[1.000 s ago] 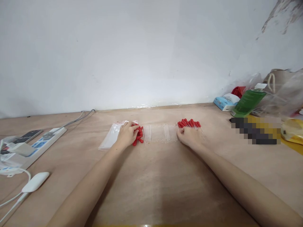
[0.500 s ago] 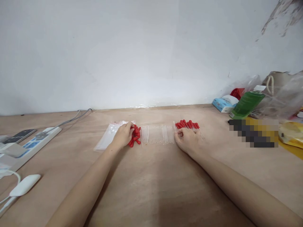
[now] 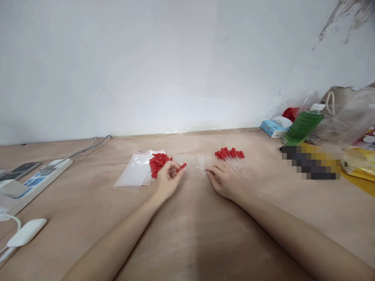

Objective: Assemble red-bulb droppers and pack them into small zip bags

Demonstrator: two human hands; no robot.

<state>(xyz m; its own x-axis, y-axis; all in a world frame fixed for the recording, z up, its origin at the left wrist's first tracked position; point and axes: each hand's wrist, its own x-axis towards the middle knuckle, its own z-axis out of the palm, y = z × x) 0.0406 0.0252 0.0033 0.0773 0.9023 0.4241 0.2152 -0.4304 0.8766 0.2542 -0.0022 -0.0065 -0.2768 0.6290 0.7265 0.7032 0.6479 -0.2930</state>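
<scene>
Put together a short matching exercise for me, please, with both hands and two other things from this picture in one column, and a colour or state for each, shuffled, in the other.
Column one
1. Left hand
2. Bottle
3. Right hand
4. Power strip

Column two
A. White with blue sockets
B. Holding a thin pale stick
C. Green with a white cap
D. Pinching a small red piece

Right pairs: 1-D, 2-C, 3-B, 4-A.
</scene>
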